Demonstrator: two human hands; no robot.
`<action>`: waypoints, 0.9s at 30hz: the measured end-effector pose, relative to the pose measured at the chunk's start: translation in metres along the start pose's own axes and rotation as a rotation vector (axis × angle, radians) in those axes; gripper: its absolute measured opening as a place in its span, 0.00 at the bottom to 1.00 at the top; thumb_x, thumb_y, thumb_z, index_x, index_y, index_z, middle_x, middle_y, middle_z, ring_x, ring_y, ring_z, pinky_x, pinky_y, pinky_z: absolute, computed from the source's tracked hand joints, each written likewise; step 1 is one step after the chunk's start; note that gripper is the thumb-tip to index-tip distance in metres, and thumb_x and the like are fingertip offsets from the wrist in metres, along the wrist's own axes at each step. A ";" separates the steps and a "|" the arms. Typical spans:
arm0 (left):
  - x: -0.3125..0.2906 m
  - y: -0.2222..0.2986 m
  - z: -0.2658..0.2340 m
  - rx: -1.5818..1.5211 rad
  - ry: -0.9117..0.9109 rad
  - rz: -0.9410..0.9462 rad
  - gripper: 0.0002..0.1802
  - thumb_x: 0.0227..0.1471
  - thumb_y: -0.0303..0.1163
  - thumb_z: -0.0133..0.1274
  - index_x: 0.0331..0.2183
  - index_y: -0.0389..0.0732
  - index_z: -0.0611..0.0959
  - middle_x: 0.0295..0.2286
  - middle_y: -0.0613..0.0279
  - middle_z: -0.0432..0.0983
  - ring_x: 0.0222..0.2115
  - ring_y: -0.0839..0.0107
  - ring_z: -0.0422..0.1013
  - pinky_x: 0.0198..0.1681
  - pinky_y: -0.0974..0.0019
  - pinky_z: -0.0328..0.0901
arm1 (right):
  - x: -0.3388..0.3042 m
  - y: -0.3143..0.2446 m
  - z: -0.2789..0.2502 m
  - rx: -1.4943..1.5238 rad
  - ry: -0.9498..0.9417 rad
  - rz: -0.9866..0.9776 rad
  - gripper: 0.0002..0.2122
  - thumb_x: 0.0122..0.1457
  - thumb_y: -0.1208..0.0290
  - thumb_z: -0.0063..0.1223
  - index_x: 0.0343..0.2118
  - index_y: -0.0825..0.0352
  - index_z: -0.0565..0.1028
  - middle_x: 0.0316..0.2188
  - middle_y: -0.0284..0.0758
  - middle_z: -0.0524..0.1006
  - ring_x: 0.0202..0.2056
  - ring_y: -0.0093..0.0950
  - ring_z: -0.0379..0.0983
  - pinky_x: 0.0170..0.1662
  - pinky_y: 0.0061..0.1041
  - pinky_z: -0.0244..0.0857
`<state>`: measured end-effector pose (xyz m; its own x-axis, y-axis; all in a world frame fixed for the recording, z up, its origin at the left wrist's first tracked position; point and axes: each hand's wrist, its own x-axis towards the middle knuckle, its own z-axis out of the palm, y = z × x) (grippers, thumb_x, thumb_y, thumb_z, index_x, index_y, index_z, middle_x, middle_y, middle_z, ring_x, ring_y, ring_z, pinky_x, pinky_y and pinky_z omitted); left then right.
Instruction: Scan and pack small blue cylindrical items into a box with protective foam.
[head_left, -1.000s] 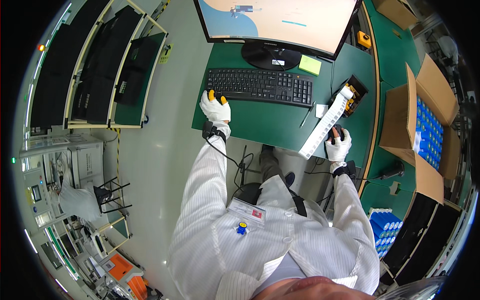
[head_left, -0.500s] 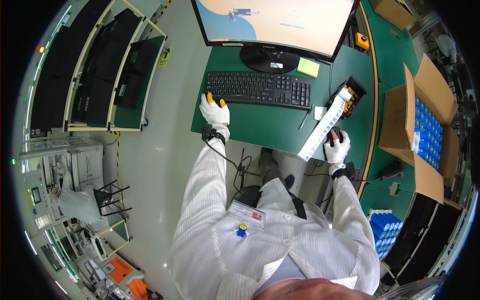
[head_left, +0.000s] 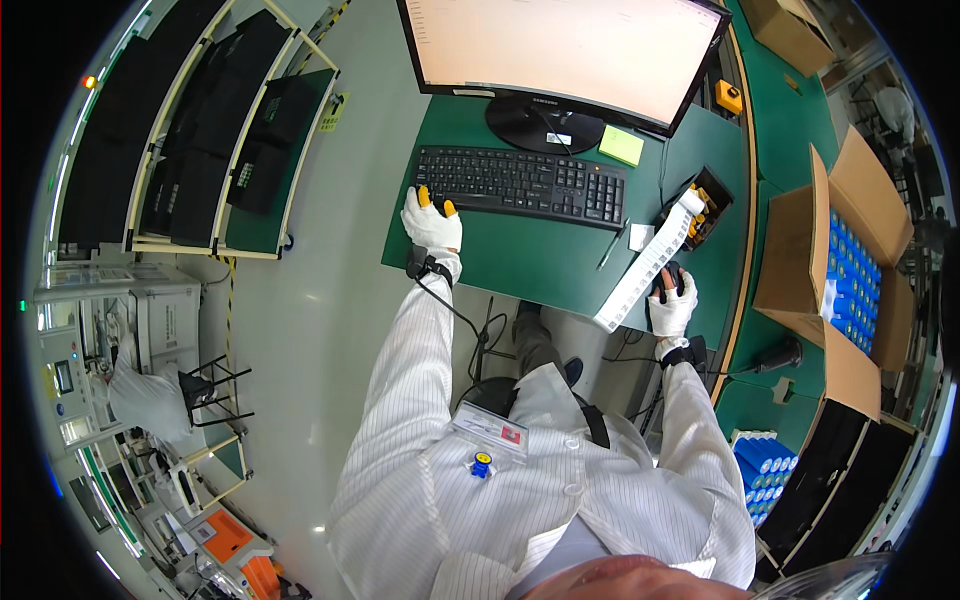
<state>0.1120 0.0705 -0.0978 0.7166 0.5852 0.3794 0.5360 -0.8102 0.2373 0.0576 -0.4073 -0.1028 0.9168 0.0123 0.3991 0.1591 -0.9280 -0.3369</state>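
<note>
My left hand point(head_left: 432, 224), in a white glove with yellow finger covers on two fingertips, rests at the lower left corner of the black keyboard point(head_left: 520, 185). Its fingers are apart and hold nothing. On the right of the green desk point(head_left: 520, 255), my right hand point(head_left: 673, 308) is curved over a dark computer mouse point(head_left: 668, 276), mostly covered by the fingers. Beside that hand, a long strip of white printed labels point(head_left: 645, 268) runs down past the desk's front edge. Beyond the keyboard stands a monitor point(head_left: 565, 50) with a pale, mostly blank screen.
A black bin point(head_left: 712, 205) with yellow items stands by the label strip. A pen point(head_left: 613, 246) and yellow-green sticky notes point(head_left: 621, 146) lie on the desk. At right sits an open carton point(head_left: 790, 245) of blue cylinders. Black bins fill a rack point(head_left: 225, 140) at left.
The monitor has switched from a picture with blue and peach shapes to a pale, nearly blank page. The whole view has shifted slightly. Both hands stay at the keyboard and mouse.
</note>
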 end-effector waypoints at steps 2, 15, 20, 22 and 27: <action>0.000 0.001 -0.003 0.005 -0.006 0.002 0.32 0.45 0.42 0.61 0.50 0.36 0.75 0.54 0.56 0.66 0.52 0.56 0.65 0.60 0.56 0.58 | -0.001 0.002 0.001 0.013 -0.007 -0.006 0.27 0.44 0.75 0.65 0.51 0.49 0.77 0.54 0.44 0.69 0.53 0.46 0.66 0.55 0.41 0.63; -0.002 -0.005 0.005 -0.051 0.069 -0.001 0.35 0.43 0.41 0.63 0.51 0.34 0.73 0.54 0.56 0.65 0.51 0.52 0.64 0.58 0.53 0.59 | -0.001 0.003 0.003 0.012 0.000 -0.026 0.26 0.43 0.75 0.65 0.50 0.53 0.76 0.53 0.42 0.69 0.53 0.44 0.66 0.55 0.41 0.62; -0.002 -0.005 0.003 -0.103 0.042 -0.029 0.34 0.41 0.41 0.63 0.48 0.34 0.74 0.54 0.55 0.64 0.53 0.52 0.62 0.61 0.50 0.55 | -0.004 0.004 0.003 0.039 -0.032 -0.039 0.25 0.43 0.76 0.65 0.49 0.54 0.78 0.53 0.42 0.69 0.54 0.44 0.65 0.56 0.40 0.61; -0.002 -0.004 0.003 -0.043 0.034 0.002 0.34 0.45 0.43 0.61 0.50 0.33 0.74 0.55 0.56 0.63 0.51 0.53 0.63 0.59 0.54 0.57 | -0.005 0.005 0.004 0.043 -0.026 -0.041 0.25 0.43 0.76 0.65 0.49 0.54 0.78 0.53 0.42 0.69 0.54 0.43 0.65 0.57 0.40 0.61; -0.001 -0.007 0.003 -0.067 0.061 0.005 0.34 0.45 0.43 0.61 0.51 0.34 0.74 0.56 0.57 0.63 0.52 0.53 0.62 0.60 0.54 0.57 | -0.003 0.002 0.002 0.037 -0.048 -0.044 0.25 0.43 0.76 0.65 0.49 0.55 0.78 0.53 0.42 0.69 0.54 0.43 0.65 0.58 0.39 0.60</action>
<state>0.1086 0.0760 -0.1028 0.6896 0.5800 0.4336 0.5005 -0.8145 0.2935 0.0555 -0.4085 -0.1068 0.9251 0.0716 0.3728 0.2123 -0.9117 -0.3518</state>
